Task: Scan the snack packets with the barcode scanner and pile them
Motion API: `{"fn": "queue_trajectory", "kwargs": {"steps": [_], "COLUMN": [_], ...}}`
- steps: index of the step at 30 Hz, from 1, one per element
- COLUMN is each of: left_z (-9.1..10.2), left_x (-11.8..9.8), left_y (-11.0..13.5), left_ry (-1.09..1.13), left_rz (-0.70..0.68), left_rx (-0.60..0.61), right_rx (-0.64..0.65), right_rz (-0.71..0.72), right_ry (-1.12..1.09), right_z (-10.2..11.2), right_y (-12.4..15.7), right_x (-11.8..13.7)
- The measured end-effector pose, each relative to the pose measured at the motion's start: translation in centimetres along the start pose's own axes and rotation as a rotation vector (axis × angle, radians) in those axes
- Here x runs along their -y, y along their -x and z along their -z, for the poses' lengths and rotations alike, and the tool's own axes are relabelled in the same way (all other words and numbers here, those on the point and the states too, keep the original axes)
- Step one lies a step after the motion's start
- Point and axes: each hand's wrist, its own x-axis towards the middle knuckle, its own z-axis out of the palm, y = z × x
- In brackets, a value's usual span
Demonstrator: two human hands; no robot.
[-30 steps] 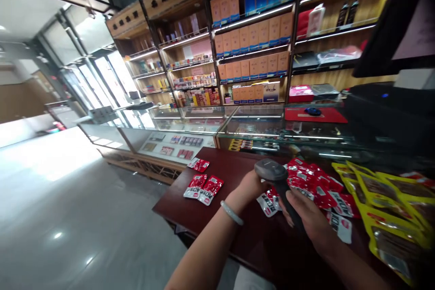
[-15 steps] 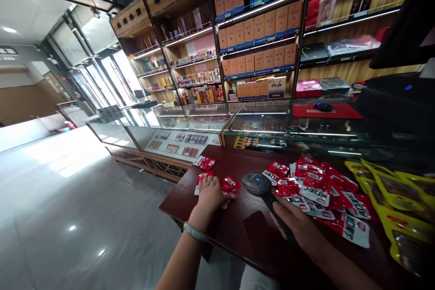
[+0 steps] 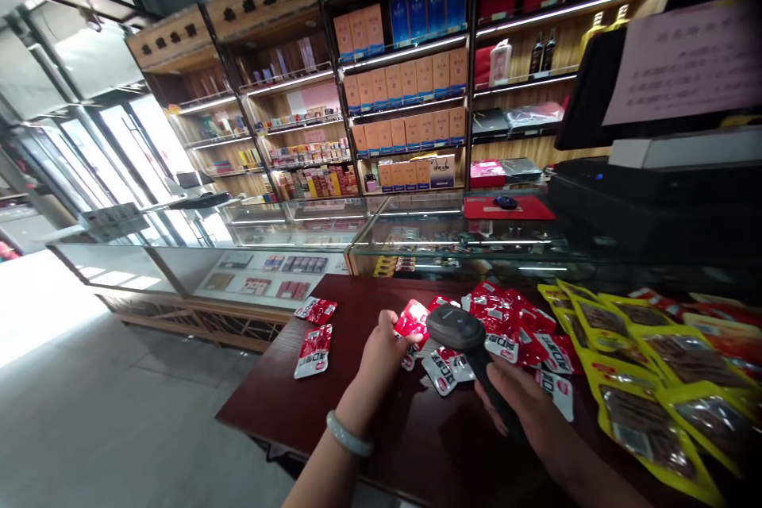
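My left hand (image 3: 384,353), with a pale bangle on its wrist, pinches a red-and-white snack packet (image 3: 413,321) just above the table. In my right hand (image 3: 524,397) is a black barcode scanner (image 3: 457,327), gripped by its handle; its head is close to the packet and faces it, and bright light falls on the packet. Behind and right of the scanner lies a heap of similar red packets (image 3: 500,308), partly hidden by the scanner and my right hand. Two more, a flat packet (image 3: 313,351) and another packet (image 3: 317,309), lie apart at the table's left side.
Yellow-edged snack bags (image 3: 646,421) cover the right of the dark red table (image 3: 274,389). Beyond it runs a glass display counter (image 3: 286,254) with a red mat (image 3: 506,209) and a black checkout terminal (image 3: 643,198). Shelves of boxes (image 3: 410,87) line the back wall.
My left hand has moved right with a packet, up to the scanner's head. One packet now lies flat where that hand was. The view has turned right.
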Motion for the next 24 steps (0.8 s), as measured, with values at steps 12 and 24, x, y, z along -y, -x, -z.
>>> {"fn": "queue_trajectory", "kwargs": {"steps": [12,24], "left_z": [-1.8,8.3], "left_x": [-1.2,10.3], "left_y": [-0.9,3.8], "left_ry": [0.245,-0.527], "left_rz": [-0.206,0.300], "left_rx": [0.115,-0.325], "right_rx": [-0.083,0.314], "right_rz": [-0.071,-0.117], "right_ry": [-0.057,-0.015], "right_z": [-1.2,-11.3], "right_y": [-0.6,-7.1], "right_x": [0.7,-2.5]}}
